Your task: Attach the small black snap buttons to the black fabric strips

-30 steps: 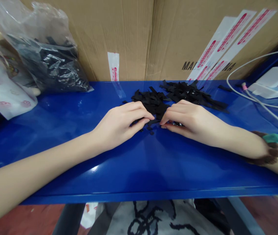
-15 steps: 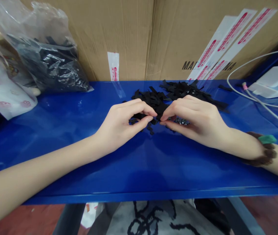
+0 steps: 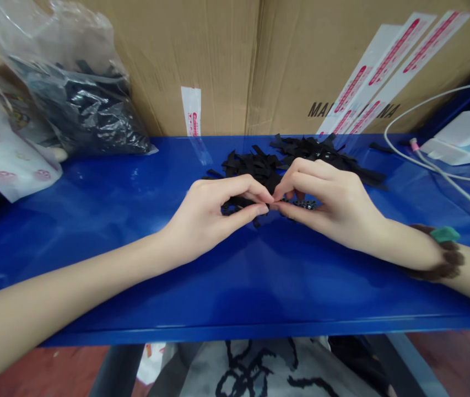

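Hands (image 3: pixel 214 215) (image 3: pixel 329 198) are brought together at mid-table (image 3: pixel 235 286), fingertips now touching; a second ago they were held apart, flat over the strips (image 3: pixel 259 168), and have since been raised and closed toward each other. A small black piece (image 3: pixel 241 202) is pinched under the left hand's thumb and forefinger; the right hand is closed in a pinch against it, and whether it shares the same piece cannot be told. Judged: a single piece has been separated from the pile and is being worked between both pinches. Its long axis appears to lie left-right, toward the right hand, though mostly hidden. Small beads (image 3: pixel 307 204) lie beneath the right hand. Further strips (image 3: pixel 321 154) are heaped behind; bag (image 3: pixel 81 110) at rear left, cable (image 3: pixel 445 176) at right
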`<control>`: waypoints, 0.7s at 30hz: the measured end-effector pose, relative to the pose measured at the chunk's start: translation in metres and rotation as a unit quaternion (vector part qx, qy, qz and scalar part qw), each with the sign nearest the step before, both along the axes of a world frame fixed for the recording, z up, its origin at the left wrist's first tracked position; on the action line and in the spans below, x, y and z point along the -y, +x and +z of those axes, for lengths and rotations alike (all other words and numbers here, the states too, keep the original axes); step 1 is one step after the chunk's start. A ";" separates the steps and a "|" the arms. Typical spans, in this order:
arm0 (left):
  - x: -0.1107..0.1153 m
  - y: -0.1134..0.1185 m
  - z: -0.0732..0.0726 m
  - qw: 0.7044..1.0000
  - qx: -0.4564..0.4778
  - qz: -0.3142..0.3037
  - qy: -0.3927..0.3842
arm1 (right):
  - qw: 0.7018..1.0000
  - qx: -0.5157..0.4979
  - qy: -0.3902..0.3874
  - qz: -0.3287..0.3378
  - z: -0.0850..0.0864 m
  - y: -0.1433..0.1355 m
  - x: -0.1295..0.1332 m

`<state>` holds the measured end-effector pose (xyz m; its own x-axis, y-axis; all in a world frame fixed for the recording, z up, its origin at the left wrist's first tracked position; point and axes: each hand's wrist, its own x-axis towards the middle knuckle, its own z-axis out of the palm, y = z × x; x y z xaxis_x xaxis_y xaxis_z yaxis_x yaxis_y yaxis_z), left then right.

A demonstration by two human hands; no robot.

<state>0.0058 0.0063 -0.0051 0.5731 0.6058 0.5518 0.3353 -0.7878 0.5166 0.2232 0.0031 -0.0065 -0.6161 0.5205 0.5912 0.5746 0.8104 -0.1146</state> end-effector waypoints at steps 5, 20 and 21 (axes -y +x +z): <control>-0.003 -0.001 -0.001 0.998 -0.013 0.025 0.052 | 0.999 -0.012 0.029 0.032 0.002 0.001 0.003; 0.001 0.000 -0.001 1.000 -0.009 0.008 0.026 | 0.998 0.041 0.036 0.044 0.000 -0.002 0.005; 0.001 0.000 -0.001 1.000 -0.008 0.009 0.023 | 0.998 0.039 0.034 0.044 0.000 -0.002 0.005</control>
